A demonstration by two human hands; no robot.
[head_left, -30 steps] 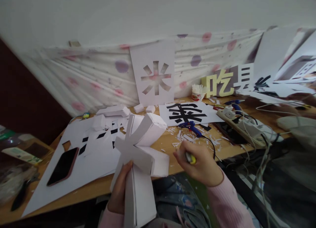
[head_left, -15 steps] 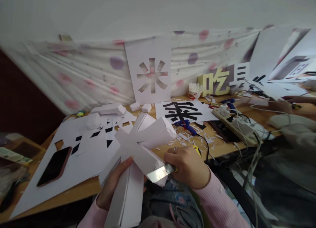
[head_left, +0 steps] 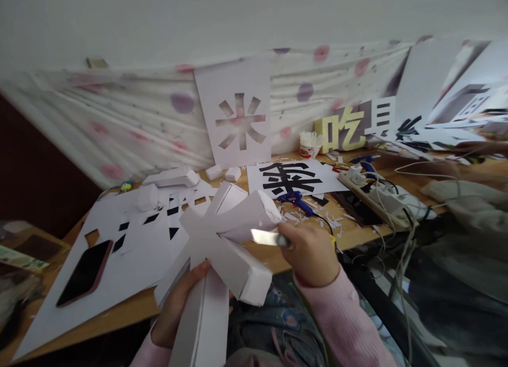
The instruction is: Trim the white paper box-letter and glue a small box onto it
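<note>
Seen from where I stand, with the thick-armed white board form (head_left: 202, 232) as the dial's middle, the piece is held tilted over the person's lap, at the near edge of the brown wooden surface (head_left: 354, 239). The left hand (head_left: 180, 298) is clamped on it at seven o'clock, thumb across the flat face. At three o'clock the right hand (head_left: 311, 253) is closed round a broad steel-bladed cutter (head_left: 270, 238); its blade lies between the two- and four-o'clock arms — touching either, I cannot tell.

I'd judge the building mostly done: face and side walls already meet as solid-looking arms. What's left looks like tidying, for a dark seam runs down the long arm toward six, and the two-o'clock arm ends roughly. At twelve, two small white blocks (head_left: 233, 173) sit loose. Between two and three, a blue glue gun (head_left: 300, 204) lies unheld among white scraps (head_left: 337, 225).
</note>
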